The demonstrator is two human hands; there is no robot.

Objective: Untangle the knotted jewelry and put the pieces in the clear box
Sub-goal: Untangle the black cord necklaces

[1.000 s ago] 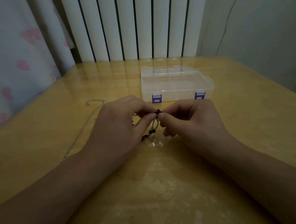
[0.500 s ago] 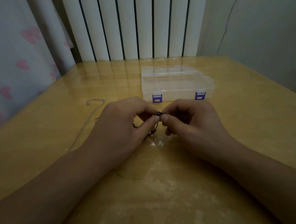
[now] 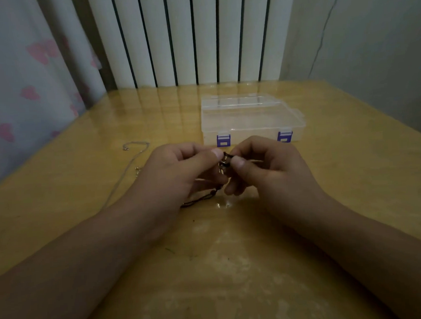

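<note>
Two bare hands meet over one wooden table point(image 3: 353, 175): the left hand point(image 3: 176, 176) and the right hand point(image 3: 267, 170), each pinching the single dark cord piece point(image 3: 223, 162) between them, one loose end trailing onto the tabletop near the left wrist. One thin silver chain point(image 3: 131, 164) lies to the left. One clear box point(image 3: 251, 118) sits at the far side, lid closed, with two purple latches on its near face, the left latch point(image 3: 223, 140) and the right latch point(image 3: 284, 136). Behind stand one white ribbed radiator point(image 3: 197, 34) and, far left, one curtain point(image 3: 21, 72) printed with pink hearts, too blurred to count
</note>
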